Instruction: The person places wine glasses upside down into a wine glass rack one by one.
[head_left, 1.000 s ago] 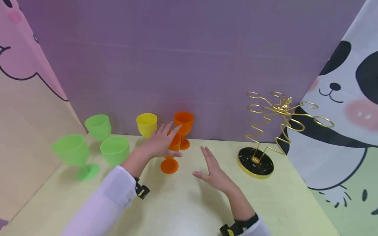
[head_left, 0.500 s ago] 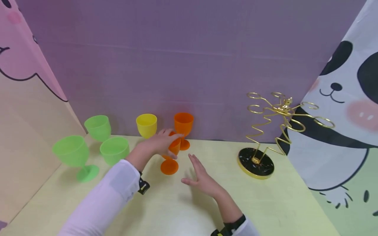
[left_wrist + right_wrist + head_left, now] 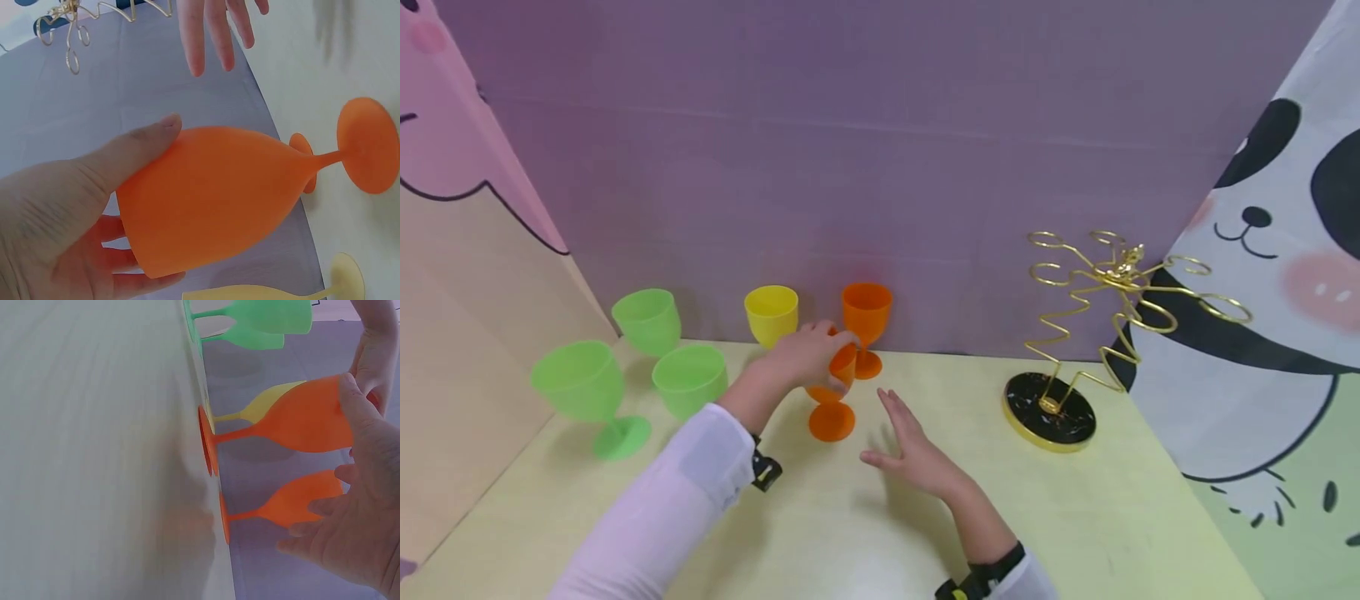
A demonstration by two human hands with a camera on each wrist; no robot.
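Note:
My left hand grips an orange goblet by its bowl at the rim, thumb on the near side and fingers round the other. The round foot of this goblet is low over the tabletop. My right hand hovers to its right, fingers straight and thumb spread, holding nothing. A second orange goblet stands just behind the gripped one. To the left of that, a yellow goblet is partly hidden by my left hand.
Several green goblets stand at the left of the pale table. A gold wire stand with a black round base is on the right. A purple backdrop rises behind, with a panda-print panel at the right.
My left hand has lowered onto the front orange goblet and its fingers have curled round the bowl. My right hand has moved left, nearer to that goblet, then stayed still.

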